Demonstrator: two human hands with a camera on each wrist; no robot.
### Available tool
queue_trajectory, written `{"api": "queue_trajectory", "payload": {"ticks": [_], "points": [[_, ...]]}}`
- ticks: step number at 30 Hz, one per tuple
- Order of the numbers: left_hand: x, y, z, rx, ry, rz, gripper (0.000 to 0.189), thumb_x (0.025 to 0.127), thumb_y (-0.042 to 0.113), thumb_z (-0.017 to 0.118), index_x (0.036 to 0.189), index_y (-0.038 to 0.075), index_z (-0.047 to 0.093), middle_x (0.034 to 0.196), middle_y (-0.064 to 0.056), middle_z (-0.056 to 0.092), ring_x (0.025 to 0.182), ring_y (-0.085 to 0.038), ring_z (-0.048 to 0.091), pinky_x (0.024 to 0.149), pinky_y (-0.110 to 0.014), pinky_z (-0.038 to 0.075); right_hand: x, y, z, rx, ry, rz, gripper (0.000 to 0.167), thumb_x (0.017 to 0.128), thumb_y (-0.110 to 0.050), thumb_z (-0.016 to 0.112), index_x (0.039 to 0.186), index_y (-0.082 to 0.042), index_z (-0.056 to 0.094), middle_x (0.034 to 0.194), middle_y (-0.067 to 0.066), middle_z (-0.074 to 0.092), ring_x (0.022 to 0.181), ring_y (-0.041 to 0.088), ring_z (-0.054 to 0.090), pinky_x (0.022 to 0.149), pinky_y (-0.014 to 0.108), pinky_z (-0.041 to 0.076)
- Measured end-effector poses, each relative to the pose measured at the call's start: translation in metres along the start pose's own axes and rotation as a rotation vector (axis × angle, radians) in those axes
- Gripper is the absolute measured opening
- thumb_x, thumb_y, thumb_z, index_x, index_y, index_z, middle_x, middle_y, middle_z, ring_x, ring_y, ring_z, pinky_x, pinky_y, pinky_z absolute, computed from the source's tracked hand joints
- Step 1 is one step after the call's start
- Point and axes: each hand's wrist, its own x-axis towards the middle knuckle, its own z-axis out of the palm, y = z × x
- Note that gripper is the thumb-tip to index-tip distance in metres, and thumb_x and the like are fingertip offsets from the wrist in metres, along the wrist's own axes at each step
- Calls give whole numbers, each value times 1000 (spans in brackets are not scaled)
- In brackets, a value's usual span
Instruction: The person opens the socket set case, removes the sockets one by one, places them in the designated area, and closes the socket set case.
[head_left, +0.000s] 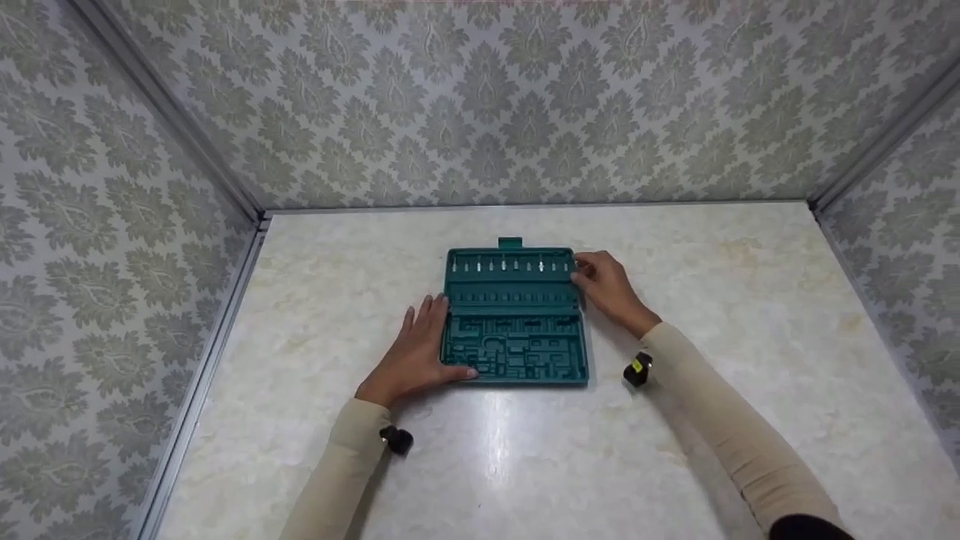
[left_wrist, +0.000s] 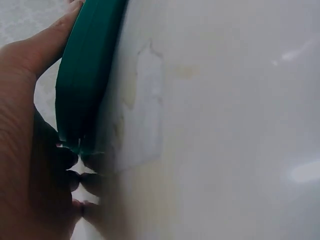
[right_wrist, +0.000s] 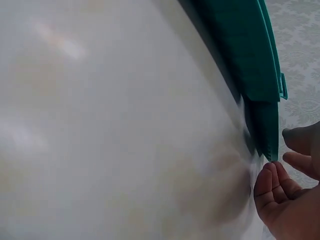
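A green plastic tool case (head_left: 514,310) lies unfolded on the table in the head view, with a row of small metal bits (head_left: 504,265) along its far half. Its near half has moulded recesses. My left hand (head_left: 416,352) rests against the left side, fingers straight and spread, thumb over the near left corner. In the left wrist view, that hand (left_wrist: 20,100) lies along the case wall (left_wrist: 87,75). My right hand (head_left: 609,289) holds the far half's right edge with thumb and fingers. Curled fingers (right_wrist: 272,187) meet the case's edge in the right wrist view.
The pale marbled table (head_left: 315,300) bears the case near its middle. Patterned wall panels (head_left: 487,97) stand at the back and both sides, with metal rails (head_left: 202,409) along the left edge. A latch tab (head_left: 510,242) sticks out at the case's far side.
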Motion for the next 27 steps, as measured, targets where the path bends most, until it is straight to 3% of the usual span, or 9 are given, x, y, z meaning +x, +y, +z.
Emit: {"api": "queue_trajectory", "payload": {"ticks": [6,12,20,27], "points": [[-3,0,5,10,36,19,142,83,89,71,178,11,-1,185,-10,3,170,-30,-9,134,-52,-9,14,-3,-3,-91,-78,-62,37,112,-4,61,146,10,62,136,29,58,121,41,62,104,56,51],[-6,-4,13,-51,98,51,141,82,83,77,178,9,5,185,-13,9,171,-32,-6,134,-53,-9,25,-5,-5,-151,-143,-31,39,112,-6,61,146,12,61,136,29,57,123,41,61,107,56,50],[-14,-11,12,-158,73,37,146,76,79,86,179,15,5,185,-11,1,170,-29,-10,134,-51,-9,34,-17,-5,-256,-219,-13,40,110,-4,64,145,14,63,138,32,62,127,43,56,111,60,46],[-9,-11,13,-142,79,62,145,76,81,84,179,15,6,185,-9,4,170,-28,-9,135,-51,-8,39,-25,-9,-333,-228,22,38,109,-4,65,142,15,65,136,33,63,130,45,53,115,61,42]]}}
